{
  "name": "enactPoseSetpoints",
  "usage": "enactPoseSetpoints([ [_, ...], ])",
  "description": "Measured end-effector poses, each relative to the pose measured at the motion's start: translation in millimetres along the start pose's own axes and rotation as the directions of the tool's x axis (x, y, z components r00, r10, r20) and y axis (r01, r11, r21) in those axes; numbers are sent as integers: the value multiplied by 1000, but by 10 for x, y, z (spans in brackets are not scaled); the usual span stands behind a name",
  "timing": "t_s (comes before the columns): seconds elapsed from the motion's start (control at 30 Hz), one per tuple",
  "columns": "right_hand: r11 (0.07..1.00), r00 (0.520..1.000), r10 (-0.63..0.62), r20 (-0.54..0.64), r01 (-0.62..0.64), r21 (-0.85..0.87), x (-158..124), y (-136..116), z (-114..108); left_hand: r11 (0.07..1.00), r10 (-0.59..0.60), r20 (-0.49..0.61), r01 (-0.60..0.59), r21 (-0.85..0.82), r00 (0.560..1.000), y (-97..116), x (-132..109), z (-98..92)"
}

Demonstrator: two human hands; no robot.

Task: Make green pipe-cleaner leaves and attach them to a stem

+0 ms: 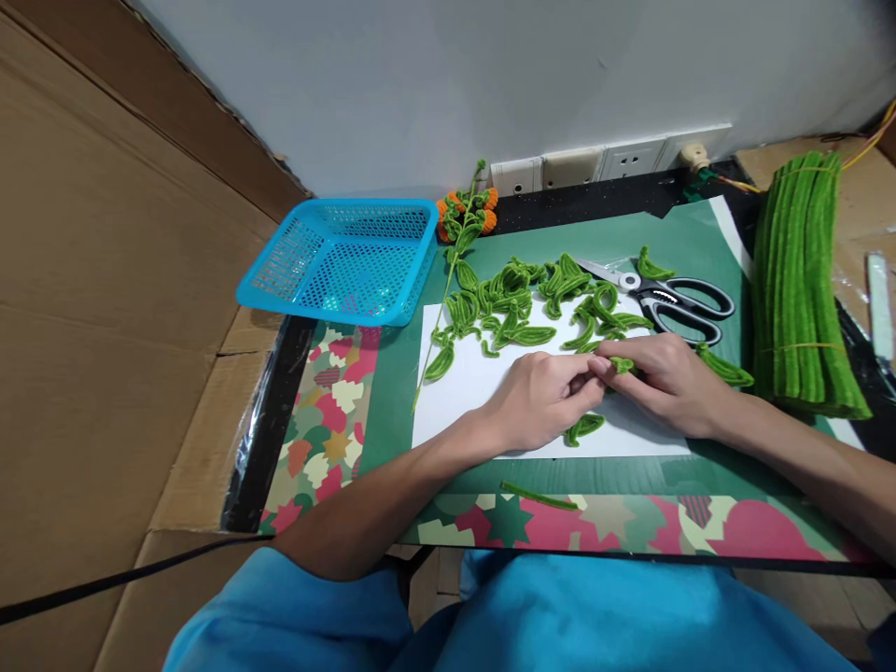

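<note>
At far left in the head view, saw a blue basket (315, 310), open side up, with a lattice floor visible within. Just right of it, noticed a flower stem (455, 271) with orange blooms, slanting nearward to a white sheet (448, 401) on a green mat (392, 392). On and around that sheet, found many leaf-shaped loops (514, 289), crowded mostly toward the far side. Met scissors (672, 297) among them, just beyond the right hand (665, 383). At right, saw a banded bundle (798, 289) of long green strips; at the near edge, a loose strip (539, 497).

Over the sheet, held a small green fuzzy piece (622, 366) in the right hand, pinched between thumb and fingers. Had the left hand (539, 397) up against the right, with fingers curled and thumb close to forefinger; could not tell whether also pinching the piece.
</note>
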State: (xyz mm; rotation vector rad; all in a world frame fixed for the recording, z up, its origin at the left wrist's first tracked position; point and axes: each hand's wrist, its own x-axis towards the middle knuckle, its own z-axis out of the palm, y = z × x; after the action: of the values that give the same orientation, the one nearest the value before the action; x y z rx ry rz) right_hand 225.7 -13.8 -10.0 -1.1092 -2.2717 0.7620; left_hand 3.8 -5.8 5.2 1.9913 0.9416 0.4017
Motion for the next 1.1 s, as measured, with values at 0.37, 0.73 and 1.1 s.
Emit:
enactPoseSetpoints([
  [0.37, 1000, 1000, 10, 2, -10, 2, -17, 22, 30, 1000, -1, -6, 1, -22, 1000, 14, -4, 2],
  [0.73, 1000, 1000, 19, 25, -19, -3, -8, 10, -10, 999, -2, -7, 2, -40, 1000, 23, -1, 13],
  [1.1, 1000, 1000, 6, 1, -6, 11, -5, 6, -10, 1000, 6, 5, -6, -27, 1000, -2, 2, 19],
])
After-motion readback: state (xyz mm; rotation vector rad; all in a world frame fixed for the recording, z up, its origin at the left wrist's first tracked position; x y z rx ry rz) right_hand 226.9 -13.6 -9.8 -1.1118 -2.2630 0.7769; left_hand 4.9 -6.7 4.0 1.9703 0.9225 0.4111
